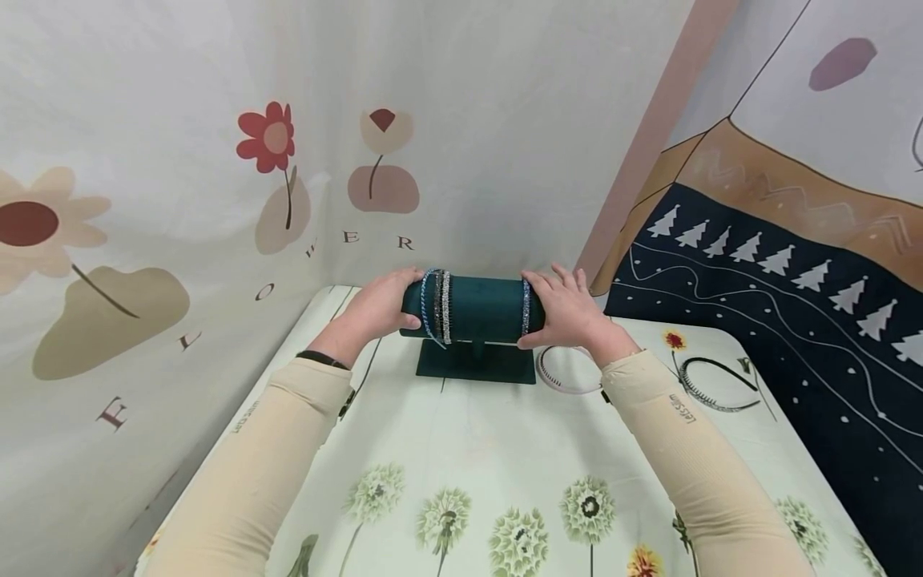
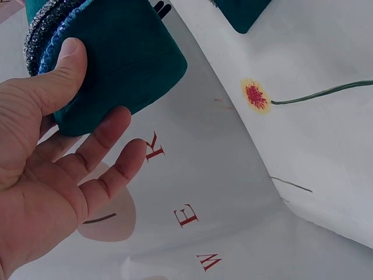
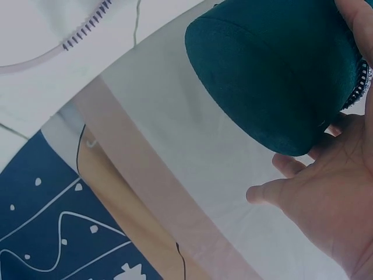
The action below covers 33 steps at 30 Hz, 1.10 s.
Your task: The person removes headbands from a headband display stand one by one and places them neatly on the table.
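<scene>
A dark green padded display roll (image 1: pixel 486 308) on a flat base (image 1: pixel 476 365) stands at the back of the table. My left hand (image 1: pixel 378 308) grips its left end, thumb on the near side and fingers over the top and far side. My right hand (image 1: pixel 570 308) holds the right end in much the same way. By the left hand, a blue braided headband (image 1: pixel 429 308), a dark sparkly one (image 1: pixel 437 308) and a silver one (image 1: pixel 446 308) sit round the roll. A blue glittering headband (image 1: pixel 526 308) lies beside the right fingers. In the right wrist view the roll's end (image 3: pixel 256 81) partly hides the fingers.
A pale toothed headband (image 1: pixel 558 385) lies right of the base, partly behind the right wrist. Farther right lies a black toothed headband (image 1: pixel 714 405). The table (image 1: pixel 461 441) has a flower-print cloth; printed curtains (image 1: pixel 490 144) hang close behind and on both sides.
</scene>
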{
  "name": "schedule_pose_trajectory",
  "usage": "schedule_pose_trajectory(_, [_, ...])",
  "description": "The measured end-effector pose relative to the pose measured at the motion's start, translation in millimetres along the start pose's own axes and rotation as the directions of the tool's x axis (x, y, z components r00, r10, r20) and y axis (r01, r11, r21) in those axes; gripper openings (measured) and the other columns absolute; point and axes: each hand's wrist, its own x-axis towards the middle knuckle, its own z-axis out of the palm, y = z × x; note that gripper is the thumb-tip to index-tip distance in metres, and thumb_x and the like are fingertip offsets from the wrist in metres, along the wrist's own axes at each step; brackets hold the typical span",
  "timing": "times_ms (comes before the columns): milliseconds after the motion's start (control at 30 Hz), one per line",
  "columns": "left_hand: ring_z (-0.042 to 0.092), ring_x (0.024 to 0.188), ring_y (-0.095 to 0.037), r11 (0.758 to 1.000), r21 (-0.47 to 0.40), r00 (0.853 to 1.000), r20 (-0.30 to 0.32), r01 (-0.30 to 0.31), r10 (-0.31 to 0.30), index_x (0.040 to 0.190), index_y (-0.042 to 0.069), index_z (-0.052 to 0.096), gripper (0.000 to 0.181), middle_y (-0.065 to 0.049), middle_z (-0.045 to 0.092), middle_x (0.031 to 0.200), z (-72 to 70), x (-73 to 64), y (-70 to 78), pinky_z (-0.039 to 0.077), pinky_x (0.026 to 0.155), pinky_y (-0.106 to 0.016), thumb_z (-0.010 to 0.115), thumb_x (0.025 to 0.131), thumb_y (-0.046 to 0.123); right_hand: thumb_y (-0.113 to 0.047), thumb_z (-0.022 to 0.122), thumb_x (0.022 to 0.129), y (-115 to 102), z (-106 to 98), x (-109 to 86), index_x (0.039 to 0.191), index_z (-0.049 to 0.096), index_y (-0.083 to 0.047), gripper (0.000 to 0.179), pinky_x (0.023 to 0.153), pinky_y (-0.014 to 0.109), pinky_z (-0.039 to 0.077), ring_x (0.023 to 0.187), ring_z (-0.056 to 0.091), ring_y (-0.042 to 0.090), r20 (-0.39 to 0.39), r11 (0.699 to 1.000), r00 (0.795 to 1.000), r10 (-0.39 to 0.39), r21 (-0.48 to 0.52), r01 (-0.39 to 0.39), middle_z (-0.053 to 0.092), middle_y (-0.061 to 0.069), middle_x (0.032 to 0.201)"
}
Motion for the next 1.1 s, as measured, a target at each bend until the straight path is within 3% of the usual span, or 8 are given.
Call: schedule_pose_trajectory(1100, [0.034, 0.16, -0.042, 1.0, 0.008, 1.0, -0.006, 0.001, -0.001, 0.167, 0.01, 0.034, 0.089, -0.017, 0.031, 0.176, 0.6, 0.3, 1.2, 0.032, 0.131, -0.059, 0.085, 0.094, 0.02, -0.052, 0.094, 0.077, 14.4, -3.7, -11.1, 0.171, 0.022, -0.017, 0.123, 0.13, 0.076, 0.001, 0.165, 0.007, 0.046, 0.005, 0.999, 1.0, 0.027, 0.026, -0.027, 0.033, 0.018, 0.174])
